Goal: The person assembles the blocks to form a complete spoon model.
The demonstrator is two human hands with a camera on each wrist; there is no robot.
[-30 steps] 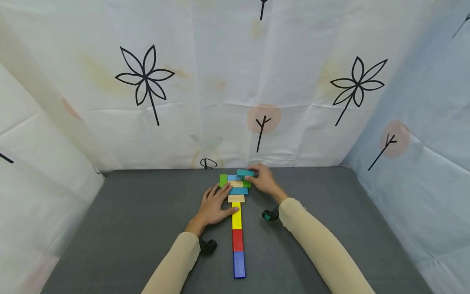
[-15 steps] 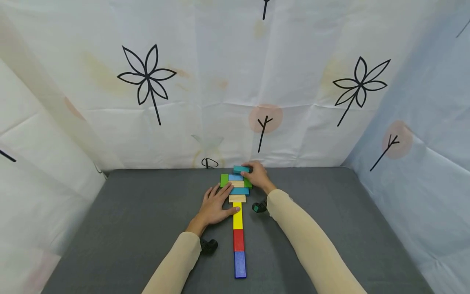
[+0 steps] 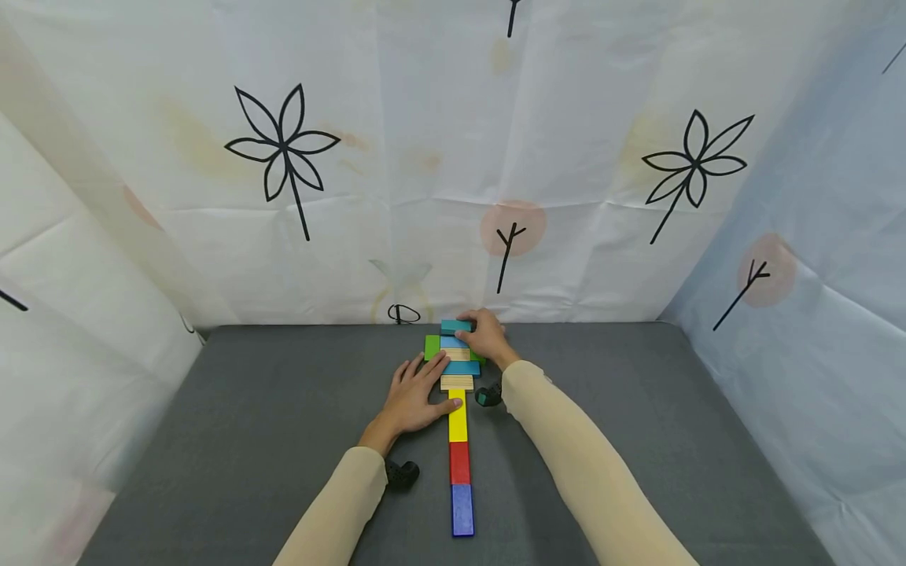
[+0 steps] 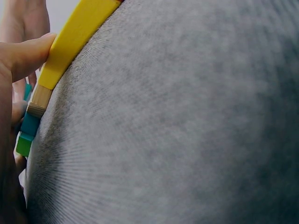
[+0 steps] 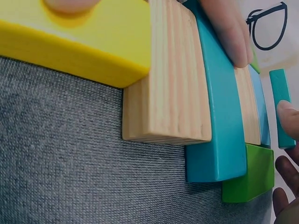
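My right hand (image 3: 487, 336) pinches a teal block (image 3: 455, 326) between thumb and fingers, just beyond the far end of the block row. In the right wrist view a gap shows between it and the light blue block (image 5: 259, 105). My left hand (image 3: 410, 399) lies with spread fingers on the row. Its thumb touches the yellow block (image 3: 458, 424), and a fingertip rests near the second teal block (image 5: 224, 98). Plain wooden blocks lie on both sides of that block, one being the nearer wooden block (image 3: 456, 383). A green block (image 3: 432, 347) flanks the left side, another green block (image 5: 247, 172) the right.
The row runs toward me through a red block (image 3: 459, 462) to a dark blue block (image 3: 462, 511). Everything lies on a grey cloth-covered table (image 3: 283, 440). A white printed curtain (image 3: 425, 157) hangs behind its far edge, with more curtain at both sides.
My right hand has moved left with the teal block, from above the right green block to behind the light blue one. The left hand has stayed on the row.
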